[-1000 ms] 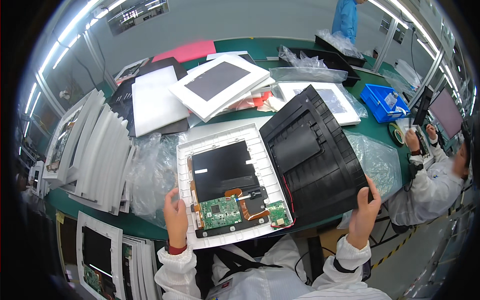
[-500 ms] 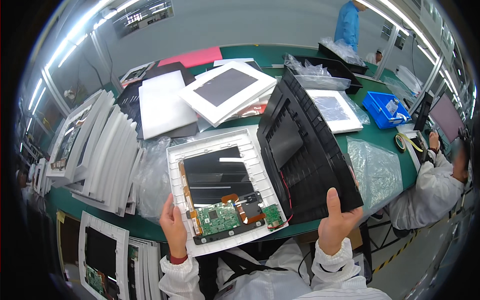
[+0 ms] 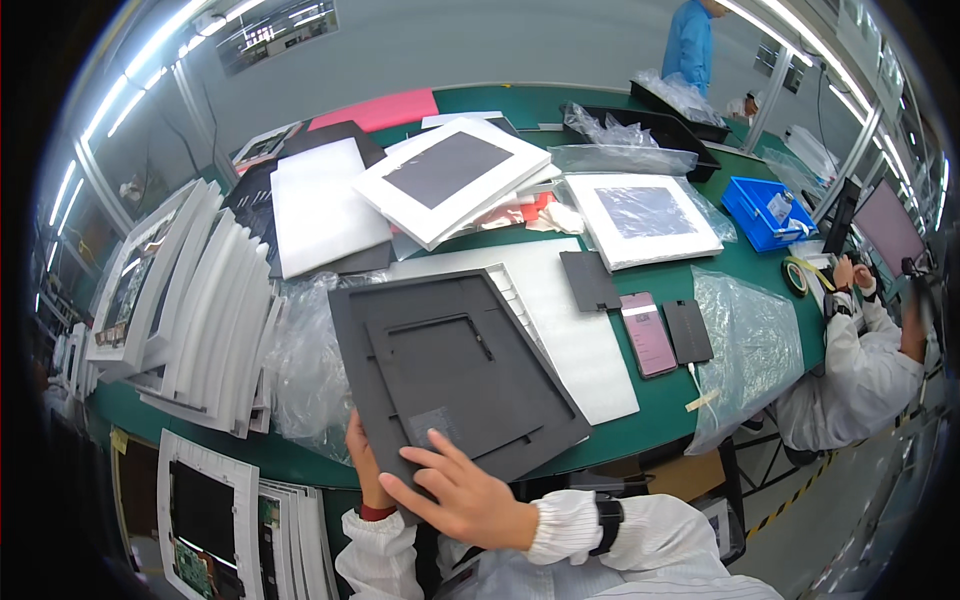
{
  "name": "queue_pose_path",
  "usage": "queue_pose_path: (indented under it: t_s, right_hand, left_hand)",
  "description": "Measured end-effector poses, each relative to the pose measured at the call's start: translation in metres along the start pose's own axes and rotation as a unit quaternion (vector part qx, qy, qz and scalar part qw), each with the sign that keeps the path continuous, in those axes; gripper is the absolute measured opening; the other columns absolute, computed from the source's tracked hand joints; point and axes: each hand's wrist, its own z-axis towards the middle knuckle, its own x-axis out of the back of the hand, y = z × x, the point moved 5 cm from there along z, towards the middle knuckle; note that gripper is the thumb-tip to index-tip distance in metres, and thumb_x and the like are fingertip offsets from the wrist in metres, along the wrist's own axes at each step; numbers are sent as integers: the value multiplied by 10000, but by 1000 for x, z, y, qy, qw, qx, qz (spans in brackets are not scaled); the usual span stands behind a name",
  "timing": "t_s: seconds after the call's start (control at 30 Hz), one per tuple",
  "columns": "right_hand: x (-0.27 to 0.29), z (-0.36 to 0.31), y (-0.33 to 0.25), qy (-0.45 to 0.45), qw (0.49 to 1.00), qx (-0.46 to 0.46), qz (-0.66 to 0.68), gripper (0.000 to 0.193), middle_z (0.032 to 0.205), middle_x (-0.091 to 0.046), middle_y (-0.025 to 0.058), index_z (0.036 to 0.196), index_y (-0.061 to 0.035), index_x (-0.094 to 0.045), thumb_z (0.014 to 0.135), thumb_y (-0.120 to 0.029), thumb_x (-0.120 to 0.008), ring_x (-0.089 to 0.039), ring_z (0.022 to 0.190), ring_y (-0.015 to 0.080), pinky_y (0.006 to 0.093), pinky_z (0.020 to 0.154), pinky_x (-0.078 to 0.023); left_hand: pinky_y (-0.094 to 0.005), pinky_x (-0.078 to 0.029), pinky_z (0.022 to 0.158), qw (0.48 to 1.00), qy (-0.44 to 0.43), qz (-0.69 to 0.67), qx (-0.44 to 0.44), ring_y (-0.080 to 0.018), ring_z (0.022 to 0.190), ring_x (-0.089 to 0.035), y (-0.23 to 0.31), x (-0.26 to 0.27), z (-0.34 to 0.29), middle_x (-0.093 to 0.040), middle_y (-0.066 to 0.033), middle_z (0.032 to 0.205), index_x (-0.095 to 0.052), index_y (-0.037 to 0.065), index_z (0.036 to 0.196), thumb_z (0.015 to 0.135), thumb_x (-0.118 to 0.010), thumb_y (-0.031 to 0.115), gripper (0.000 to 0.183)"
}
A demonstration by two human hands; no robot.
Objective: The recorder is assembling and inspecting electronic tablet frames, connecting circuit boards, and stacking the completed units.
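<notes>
A black plastic back cover lies over a white display frame, whose ribbed edge shows only along the upper right. The screen and green circuit board inside are now hidden. At the lower left edge of the pair, my left hand grips the frame and cover together, its fingers partly out of sight. My right hand rests on the cover's near left part, fingers spread, beside a small label. Beneath the pair is a white foam sheet on the green table.
Stacked white frames stand at the left, near crumpled clear plastic. On the right lie a phone, a dark power bank, and bubble wrap. Behind is a blue bin. A co-worker sits at far right.
The black cover has swung from upright on the right down onto the white frame. My right hand has moved left from the cover's edge onto its back. Phone and power bank have come into sight.
</notes>
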Motion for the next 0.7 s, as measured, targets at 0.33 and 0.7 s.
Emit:
queue_pose_path:
  t_s: [0.33, 0.7]
  right_hand:
    - [-49, -8, 13, -120, 986, -101, -47, 416, 1015, -521, 170, 1169, -3, -560, 763, -88, -602, -463, 1152, 361, 546, 1046, -292]
    - [52, -81, 131, 47, 906, -405, -108, 409, 1046, -488, 200, 1177, 26, -518, 804, -96, -634, -488, 961, 340, 394, 808, -425]
  left_hand:
    - [-263, -478, 805, 951, 19, -250, 179, -139, 899, -586, 11, -9, 8, -587, -68, 1088, -509, 2, 1185, 997, -381, 281, 359]
    - [-284, -420, 897, 980, 20, -25, 196, -177, 1025, -540, 6, -7, 17, -548, -152, 1180, -376, -39, 1325, 952, -492, 173, 444]
